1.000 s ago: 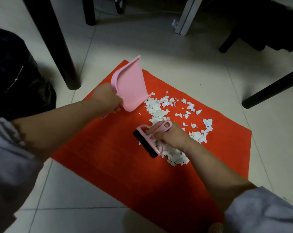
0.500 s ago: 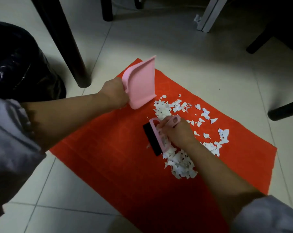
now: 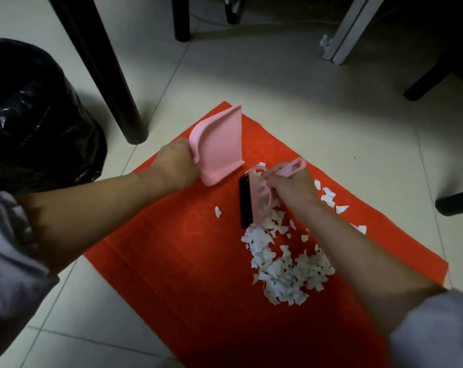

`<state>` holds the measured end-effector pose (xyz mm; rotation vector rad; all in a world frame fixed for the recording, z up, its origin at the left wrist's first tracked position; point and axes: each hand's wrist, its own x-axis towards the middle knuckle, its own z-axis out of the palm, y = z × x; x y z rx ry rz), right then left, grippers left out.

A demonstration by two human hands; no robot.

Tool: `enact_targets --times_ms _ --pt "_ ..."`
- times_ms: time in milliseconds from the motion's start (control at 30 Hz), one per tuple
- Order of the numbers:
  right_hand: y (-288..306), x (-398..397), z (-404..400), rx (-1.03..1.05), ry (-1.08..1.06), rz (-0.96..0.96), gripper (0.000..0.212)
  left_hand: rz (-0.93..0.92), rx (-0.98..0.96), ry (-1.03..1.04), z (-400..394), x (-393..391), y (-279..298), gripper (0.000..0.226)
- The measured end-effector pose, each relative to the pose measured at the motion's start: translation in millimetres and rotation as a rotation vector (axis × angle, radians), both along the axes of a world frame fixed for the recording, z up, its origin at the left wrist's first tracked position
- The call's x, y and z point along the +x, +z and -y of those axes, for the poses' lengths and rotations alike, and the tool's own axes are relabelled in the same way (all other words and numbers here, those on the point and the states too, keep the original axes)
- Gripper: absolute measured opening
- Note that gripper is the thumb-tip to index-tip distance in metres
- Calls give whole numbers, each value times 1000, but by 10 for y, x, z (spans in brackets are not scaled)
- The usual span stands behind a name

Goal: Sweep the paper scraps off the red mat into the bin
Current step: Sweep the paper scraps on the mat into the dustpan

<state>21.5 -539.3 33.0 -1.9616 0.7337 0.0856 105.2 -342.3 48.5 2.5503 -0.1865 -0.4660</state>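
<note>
A red mat [image 3: 177, 266] lies on the tiled floor. White paper scraps [image 3: 286, 269] are heaped on its right half, with a few loose ones further right and one lone scrap [image 3: 218, 211] left of the brush. My right hand [image 3: 291, 188] grips a small pink brush [image 3: 259, 197] with black bristles, held at the far end of the heap. My left hand [image 3: 176, 166] holds a pink dustpan [image 3: 219, 147] tilted up on the mat's far corner, just left of the brush. A bin lined with a black bag [image 3: 36, 115] stands at the left.
A dark table leg [image 3: 110, 83] stands between the bin and the mat. More dark legs [image 3: 181, 19] and a white frame leg [image 3: 347, 33] stand at the back, and black furniture feet [image 3: 456, 201] at the right. Pale floor tiles surround the mat.
My right hand has swept the brush toward me, gathering the scattered scraps into a denser heap. The dustpan stays tilted up in my left hand. The camera has shifted.
</note>
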Motion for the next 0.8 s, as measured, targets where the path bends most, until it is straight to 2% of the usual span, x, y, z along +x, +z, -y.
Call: enact_targets --times_ms 133,200,367,600,800 --pt "225 85 247 -48 199 -37 21 -12 -32 44 68 -35 -10 30" --pt "276 119 383 -86 210 -33 24 -15 -59 90 97 -47 -21 30" --pt "238 345 669 -232 238 10 16 -45 -107 218 138 -80 -117 31" --pt "43 706 628 -307 332 106 15 -120 -190 334 209 -215 -322 30" --pt "-133 815 648 -310 437 30 14 -49 -193 460 195 -288 -396 34"
